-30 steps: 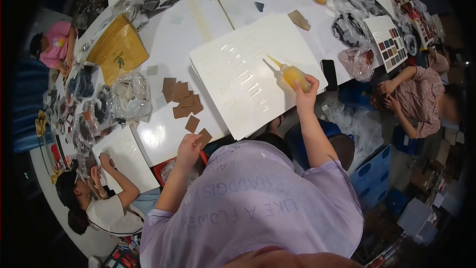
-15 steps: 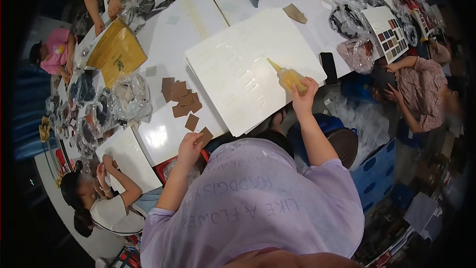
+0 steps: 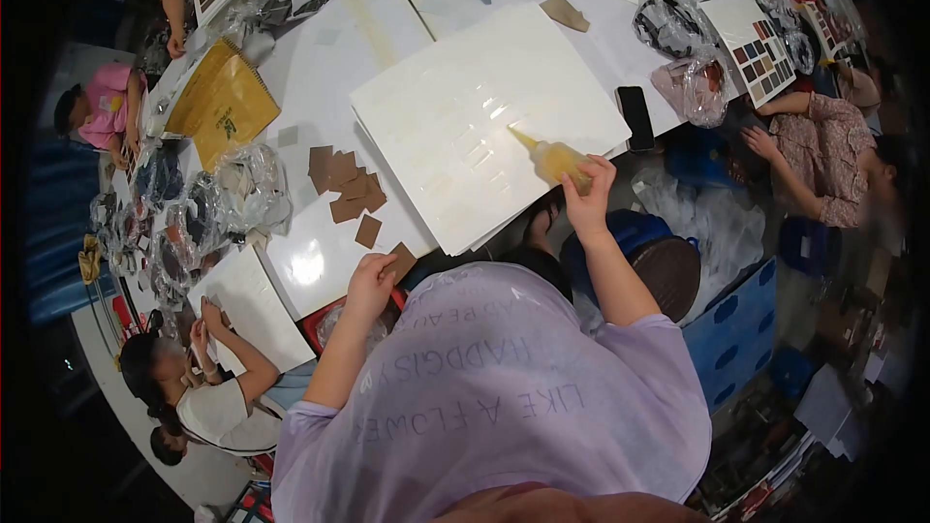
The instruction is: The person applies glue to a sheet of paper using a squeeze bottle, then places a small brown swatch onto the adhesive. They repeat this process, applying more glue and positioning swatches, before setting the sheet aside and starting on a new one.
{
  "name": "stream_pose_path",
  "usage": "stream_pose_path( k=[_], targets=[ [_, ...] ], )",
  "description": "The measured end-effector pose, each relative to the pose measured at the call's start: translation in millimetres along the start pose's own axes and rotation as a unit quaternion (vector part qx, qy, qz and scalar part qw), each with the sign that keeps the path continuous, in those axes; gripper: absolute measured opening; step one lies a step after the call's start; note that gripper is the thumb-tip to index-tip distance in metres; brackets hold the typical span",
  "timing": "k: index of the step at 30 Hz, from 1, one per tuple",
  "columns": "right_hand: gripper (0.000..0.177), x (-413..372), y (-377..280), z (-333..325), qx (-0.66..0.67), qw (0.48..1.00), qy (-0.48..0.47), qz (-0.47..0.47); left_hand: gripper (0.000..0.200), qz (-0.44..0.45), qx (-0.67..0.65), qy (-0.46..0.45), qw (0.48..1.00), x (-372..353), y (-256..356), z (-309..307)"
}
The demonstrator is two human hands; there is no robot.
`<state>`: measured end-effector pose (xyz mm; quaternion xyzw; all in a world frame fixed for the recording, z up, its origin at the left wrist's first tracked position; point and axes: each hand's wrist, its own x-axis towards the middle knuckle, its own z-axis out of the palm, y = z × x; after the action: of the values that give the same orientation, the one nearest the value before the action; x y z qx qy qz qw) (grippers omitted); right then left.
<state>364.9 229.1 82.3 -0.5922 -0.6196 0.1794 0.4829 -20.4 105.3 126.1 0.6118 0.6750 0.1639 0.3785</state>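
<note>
My right hand (image 3: 589, 192) is wrapped round a squeeze bottle of yellowish glue (image 3: 556, 163). The bottle is tilted, its pointed nozzle at the surface of a stack of white boards (image 3: 417, 150). Short shiny glue strips (image 3: 475, 150) lie in rows on the top board. Between the fingers of my left hand (image 3: 371, 286) is a brown square swatch (image 3: 401, 260), held near the table's front edge. Several more brown swatches (image 3: 344, 174) lie loosely piled left of the boards, with one single square (image 3: 367, 231) closer to my left hand.
A black phone (image 3: 635, 118) lies right of the boards. Plastic-bagged swatches (image 3: 247, 189) and a yellow spiral notebook (image 3: 228, 107) are at left. A swatch card (image 3: 754, 53) and more bags are at right. Other people sit on both sides; one works at a white board (image 3: 254, 305).
The glue bottle in my right hand has shifted slightly left and its nozzle is lower on the board. A co-worker's hands at the top left have drawn back from the notebook.
</note>
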Motion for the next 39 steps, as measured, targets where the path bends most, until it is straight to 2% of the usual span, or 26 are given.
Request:
stream_pose_path(
  k=[1,4,7,13,16,19,22,26,28,31,34,35,38,39],
  targets=[
    [0.036,-3,-4,-1,0.007,1.000,-0.019,-0.008,0.029,-0.002,-0.002,0.000,1.000,-1,2,0],
    [0.036,-10,0,-4,0.065,0.997,0.032,0.032,0.029,0.000,-0.007,-0.001,1.000,-1,7,1],
    [0.037,-9,2,-16,0.001,0.997,0.060,0.050,0.029,0.005,-0.009,-0.002,1.000,-4,4,4],
    [0.038,-23,2,-18,0.029,0.999,-0.014,0.017,0.029,0.016,-0.008,-0.009,1.000,-3,8,9],
    [0.038,-31,9,-22,0.188,0.970,0.072,0.136,0.030,0.012,0.000,-0.007,1.000,-1,14,8],
    [0.037,-35,16,-44,0.025,0.995,0.061,0.074,0.030,0.014,0.005,-0.005,1.000,0,16,8],
    [0.037,-42,18,-48,-0.022,0.998,0.052,0.041,0.030,-0.003,0.004,-0.021,1.000,-1,17,9],
    [0.035,-48,5,-48,0.041,0.999,-0.009,0.027,0.030,0.007,0.012,-0.031,0.999,4,17,10],
    [0.035,-50,9,-52,0.074,0.994,0.053,0.060,0.030,0.012,0.013,-0.032,0.999,7,17,11],
    [0.035,-49,17,-66,0.002,0.995,0.077,0.062,0.031,0.004,0.013,-0.027,1.000,6,17,11],
    [0.034,-54,21,-67,0.026,0.998,0.028,0.045,0.030,0.004,0.015,-0.032,0.999,6,17,12],
    [0.036,-56,21,-69,0.024,0.999,-0.015,0.036,0.031,0.008,0.016,-0.028,0.999,7,16,14],
    [0.038,-59,31,-65,0.142,0.984,0.033,0.100,0.030,0.012,0.022,-0.011,1.000,10,6,16],
    [0.038,-53,32,-67,0.164,0.972,0.076,0.147,0.030,0.008,0.021,-0.002,1.000,12,3,18]
  ],
)
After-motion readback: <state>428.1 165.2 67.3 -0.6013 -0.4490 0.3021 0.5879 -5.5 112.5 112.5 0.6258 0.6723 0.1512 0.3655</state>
